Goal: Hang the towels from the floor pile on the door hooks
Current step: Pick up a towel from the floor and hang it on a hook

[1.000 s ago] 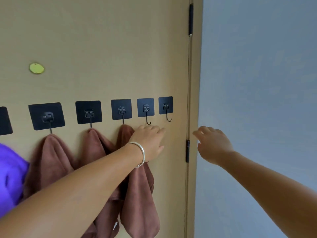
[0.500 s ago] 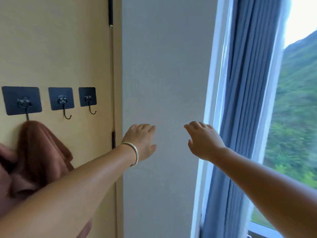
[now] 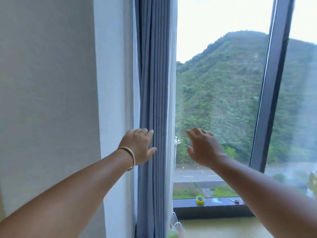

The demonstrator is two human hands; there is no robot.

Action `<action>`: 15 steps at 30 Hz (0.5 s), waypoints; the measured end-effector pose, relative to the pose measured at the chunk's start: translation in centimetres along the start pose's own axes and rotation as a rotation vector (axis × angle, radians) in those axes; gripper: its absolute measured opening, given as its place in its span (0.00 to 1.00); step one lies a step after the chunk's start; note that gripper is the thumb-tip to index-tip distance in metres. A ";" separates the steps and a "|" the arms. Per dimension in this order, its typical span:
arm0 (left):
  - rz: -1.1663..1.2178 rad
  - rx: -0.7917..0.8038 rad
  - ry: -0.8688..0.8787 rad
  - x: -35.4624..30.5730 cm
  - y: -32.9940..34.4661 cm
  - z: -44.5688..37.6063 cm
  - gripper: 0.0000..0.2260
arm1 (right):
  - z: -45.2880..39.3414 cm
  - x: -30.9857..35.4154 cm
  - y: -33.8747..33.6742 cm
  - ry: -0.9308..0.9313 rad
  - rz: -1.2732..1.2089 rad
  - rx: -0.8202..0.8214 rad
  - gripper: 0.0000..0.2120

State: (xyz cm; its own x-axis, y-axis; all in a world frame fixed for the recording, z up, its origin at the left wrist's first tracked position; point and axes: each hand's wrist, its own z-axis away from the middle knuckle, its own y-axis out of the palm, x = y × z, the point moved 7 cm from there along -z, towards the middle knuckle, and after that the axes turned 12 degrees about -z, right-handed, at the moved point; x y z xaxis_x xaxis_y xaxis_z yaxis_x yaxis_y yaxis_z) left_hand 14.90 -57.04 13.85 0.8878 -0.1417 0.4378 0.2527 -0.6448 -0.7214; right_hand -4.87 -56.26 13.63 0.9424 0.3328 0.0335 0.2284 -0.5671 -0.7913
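Left hand [image 3: 139, 145], thin metal bangle [image 3: 130, 156] worn at the wrist: held out before the pleated blue-grey curtain [image 3: 154, 100], fingers loosely extended, nothing gripped. Right hand [image 3: 203, 146]: raised before the dark-framed window [image 3: 267, 100], fingers spread, nothing held. Small yellow-green ring-shaped object [image 3: 200, 200]: placed on the dark sill [image 3: 214, 206]. Towels and door hooks: not seen from here.

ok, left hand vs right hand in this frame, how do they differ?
The left hand has a bangle at its wrist; the right hand has a bare wrist. The left hand shows in front of the grey-blue curtain, the right hand in front of the window glass. The right hand's fingers are more spread. Both are open, empty, raised with their backs to the camera.
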 end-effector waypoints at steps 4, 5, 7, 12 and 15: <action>0.055 -0.038 0.110 -8.6 -1.7 -3.4 0.31 | 4.0 -8.8 -2.5 0.166 0.027 0.010 0.27; 0.065 -0.049 0.137 -10.7 -2.3 -4.2 0.31 | 5.1 -10.8 -3.1 0.196 0.035 0.013 0.27; 0.084 -0.065 0.184 -14.9 -3.3 -5.9 0.31 | 7.6 -14.8 -4.4 0.247 0.061 0.017 0.26; 0.155 -0.117 0.295 -26.9 -6.4 -9.4 0.30 | 14.7 -24.2 -8.2 0.354 0.156 0.016 0.26; 0.208 -0.156 0.381 -34.6 -9.0 -10.7 0.30 | 19.6 -29.4 -11.3 0.430 0.243 0.032 0.26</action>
State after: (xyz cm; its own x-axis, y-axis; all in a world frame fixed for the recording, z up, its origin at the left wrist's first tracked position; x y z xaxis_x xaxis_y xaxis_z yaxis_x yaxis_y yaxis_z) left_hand -22.18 -54.40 10.97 0.7018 -0.5270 0.4793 -0.0025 -0.6747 -0.7381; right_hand -40.00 -44.85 9.64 0.9845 -0.1511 0.0889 -0.0120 -0.5639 -0.8258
